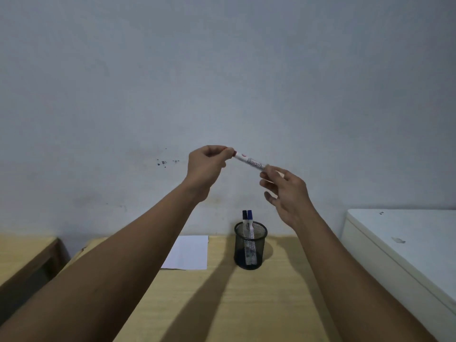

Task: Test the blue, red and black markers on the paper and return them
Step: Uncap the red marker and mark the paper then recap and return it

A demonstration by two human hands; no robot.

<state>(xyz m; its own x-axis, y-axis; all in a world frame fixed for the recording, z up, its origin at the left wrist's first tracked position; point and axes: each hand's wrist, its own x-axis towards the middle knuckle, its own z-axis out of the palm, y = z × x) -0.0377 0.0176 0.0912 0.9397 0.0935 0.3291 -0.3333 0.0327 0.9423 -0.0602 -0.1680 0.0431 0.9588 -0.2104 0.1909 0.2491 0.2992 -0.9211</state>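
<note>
Hands [207,166] [287,193] gripping one red marker [250,163], two markers [247,219] in cup [250,245]

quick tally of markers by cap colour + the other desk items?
Red marker: 1, held between left hand and right hand
Black marker: 1, in the mesh cup
Blue marker: 1, in the mesh cup
Mesh cup: 1
Paper sheet: 1
Total: 5
</note>
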